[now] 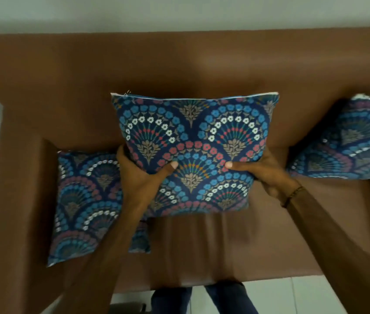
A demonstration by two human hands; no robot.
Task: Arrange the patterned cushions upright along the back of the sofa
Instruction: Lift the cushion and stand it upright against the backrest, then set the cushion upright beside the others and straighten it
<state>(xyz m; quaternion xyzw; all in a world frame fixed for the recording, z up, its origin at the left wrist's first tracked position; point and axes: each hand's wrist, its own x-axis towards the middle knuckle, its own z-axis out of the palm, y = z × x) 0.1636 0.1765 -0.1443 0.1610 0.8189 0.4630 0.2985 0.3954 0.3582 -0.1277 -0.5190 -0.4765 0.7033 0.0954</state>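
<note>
The head camera is looking down on a brown sofa point(43, 105) against a pale wall. Both hands are holding the middle cushion point(190, 150) by its lower sides: the left hand point(143, 175) is clamping the lower left edge, thumb pressed flat on the patterned face, and the right hand point(263, 173) is doing the same on the lower right, fingers wrapped out of sight behind. Gripping low on both sides is keeping the cushion square and face-forward, probably so its bottom edge can be set on the seat and its top leaned on the backrest. It is standing upright over the seat's centre, top edge against the backrest; whether its base is touching the seat I cannot tell. The left cushion point(89, 205) is lying flat by the armrest, likely awaiting its turn. The right cushion point(347, 141) is leaning tilted toward the back.
</note>
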